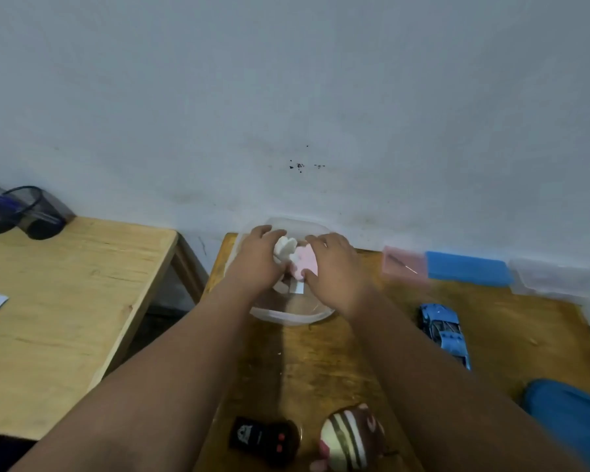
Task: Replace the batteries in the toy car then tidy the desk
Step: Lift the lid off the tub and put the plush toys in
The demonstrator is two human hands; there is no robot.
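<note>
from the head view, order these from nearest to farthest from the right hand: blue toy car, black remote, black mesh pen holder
From the right hand:
1. Blue toy car, to its right on the same desk.
2. Black remote, at the desk's near edge.
3. Black mesh pen holder, far left on the other desk.

left hand [258, 258] on white toy [284, 248] | right hand [336, 267] on pink toy [304, 262] | both over clear tub [288, 316]

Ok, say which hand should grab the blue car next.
Right hand: the car lies on its side of the desk, beside the right forearm; the left hand would have to cross over.
</note>
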